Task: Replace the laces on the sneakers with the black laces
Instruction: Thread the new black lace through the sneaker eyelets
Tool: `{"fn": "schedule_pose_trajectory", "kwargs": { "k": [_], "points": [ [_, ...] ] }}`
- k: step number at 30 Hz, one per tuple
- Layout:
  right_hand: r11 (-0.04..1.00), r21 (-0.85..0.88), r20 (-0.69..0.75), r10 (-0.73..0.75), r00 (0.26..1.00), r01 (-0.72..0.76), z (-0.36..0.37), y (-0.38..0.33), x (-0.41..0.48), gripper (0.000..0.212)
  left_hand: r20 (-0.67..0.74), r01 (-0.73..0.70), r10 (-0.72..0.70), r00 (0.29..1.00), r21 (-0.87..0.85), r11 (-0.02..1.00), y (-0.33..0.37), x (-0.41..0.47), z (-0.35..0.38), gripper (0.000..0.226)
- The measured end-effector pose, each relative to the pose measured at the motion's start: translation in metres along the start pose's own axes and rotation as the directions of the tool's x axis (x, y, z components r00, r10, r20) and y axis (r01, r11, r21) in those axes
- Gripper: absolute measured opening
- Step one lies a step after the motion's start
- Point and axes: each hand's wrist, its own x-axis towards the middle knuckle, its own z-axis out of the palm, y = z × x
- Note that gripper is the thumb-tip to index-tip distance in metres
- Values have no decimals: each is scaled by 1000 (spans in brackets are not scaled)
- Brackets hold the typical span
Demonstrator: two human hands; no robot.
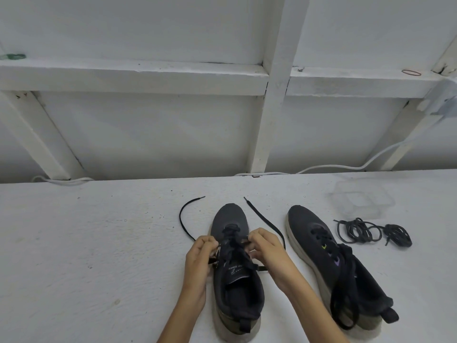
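Observation:
Two dark sneakers stand on the white table, toes away from me. The left sneaker (235, 268) is between my hands, with a black lace (184, 219) threaded through its eyelets and both free ends trailing out past the toe. My left hand (200, 261) pinches the lace at the shoe's left eyelets. My right hand (267, 251) pinches it at the right eyelets. The right sneaker (333, 266) lies laced and tilted beside them. A loose bundle of dark laces (371, 231) lies to its right.
A clear plastic container (358, 199) sits behind the lace bundle at the far right. A white cable (321, 167) runs along the table's back edge under a white framed wall. A red rubber band (411, 72) lies on the ledge.

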Motion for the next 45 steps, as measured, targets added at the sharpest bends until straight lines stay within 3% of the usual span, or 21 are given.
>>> {"fn": "schedule_pose_trajectory", "kwargs": {
  "k": [4, 8, 10, 13, 16, 18, 21, 26, 31, 38, 45],
  "points": [
    [1000, 0, 23, -23, 999, 23, -4, -2, 1, 16, 75, -21, 11, 997, 137, 990, 5, 5, 0, 14],
    [981, -166, 44, -95, 994, 101, 0, -6, 2, 18, 116, -59, 31, 993, 254, 965, 8, 11, 1, 17],
    [981, -154, 37, -114, 993, 118, 1, -3, 2, 19, 81, -54, 37, 996, 225, 973, 5, 10, 2, 14],
    [995, -60, 24, -79, 997, 80, 3, 1, 0, 22, 20, 37, -38, 999, 26, 999, 0, 5, 2, 12],
    [995, -29, -10, -92, 996, 92, 6, 5, 0, 23, 50, 89, -85, 995, -77, 993, 0, 5, -4, 14],
    [991, -10, -78, -132, 988, 131, 5, 5, -2, 12, 52, 53, -51, 997, -42, 998, 1, 5, -8, 13],
    [984, 22, -144, -173, 974, 178, -1, 1, -8, 26, 70, -33, 30, 997, 43, 999, 4, 1, -10, 12],
    [959, -216, 23, -182, 983, 183, -2, -8, -13, 19, 104, -126, 108, 989, 196, 972, 5, 1, -7, 8],
    [915, -350, 60, -193, 979, 201, -2, -13, -13, 11, 87, -146, 125, 988, 312, 939, 4, 2, -4, 10],
    [995, -99, -31, 4, 1000, -7, -10, -1, -18, 18, -14, -12, 14, 1000, 138, 990, 1, -5, 1, 7],
    [969, -181, 70, -155, 985, 166, 0, -12, -23, 20, 29, -23, 19, 999, 132, 991, 5, -8, 2, 7]
  ]
}}
